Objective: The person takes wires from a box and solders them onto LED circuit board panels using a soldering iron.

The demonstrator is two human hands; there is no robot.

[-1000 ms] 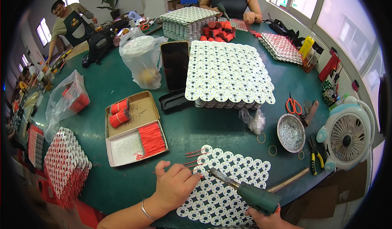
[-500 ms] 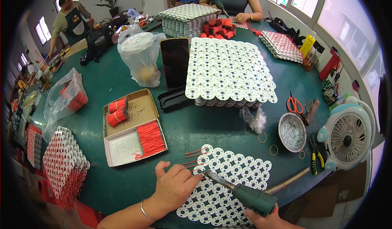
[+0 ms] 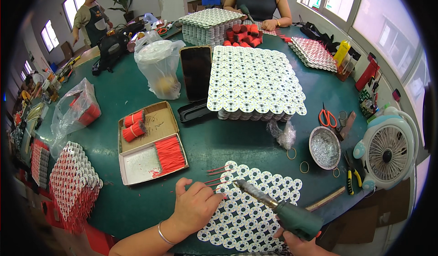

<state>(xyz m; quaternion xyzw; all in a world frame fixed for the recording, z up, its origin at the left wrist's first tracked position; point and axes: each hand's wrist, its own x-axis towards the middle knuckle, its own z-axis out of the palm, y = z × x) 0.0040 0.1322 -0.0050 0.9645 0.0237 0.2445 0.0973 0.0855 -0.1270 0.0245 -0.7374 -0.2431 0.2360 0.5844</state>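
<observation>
In front of me lies a panel of white round circuit boards (image 3: 250, 210), joined in rows on the green table. Several thin red wires (image 3: 218, 170) stick out from its upper left edge. My left hand (image 3: 196, 205) is closed at that edge, thumb and forefinger pinched over a board; a red wire appears to be between them, though the fingers mostly hide it. My right hand (image 3: 299, 244) grips a green soldering gun (image 3: 297, 220). Its metal tip points up and left, above the panel and apart from my left fingers.
Beyond my left hand sits an open cardboard box (image 3: 150, 151) with red wires. A tall stack of board panels (image 3: 255, 82) stands ahead. At right are a metal bowl (image 3: 325, 148), pliers (image 3: 353, 174), scissors (image 3: 326, 116) and a fan (image 3: 388, 153). A co-worker (image 3: 258, 2) sits opposite.
The soldering gun's tip has lifted away from my left fingertips, and the gun has shifted slightly right. My left hand keeps its pinch. The person at the back left now stands more upright.
</observation>
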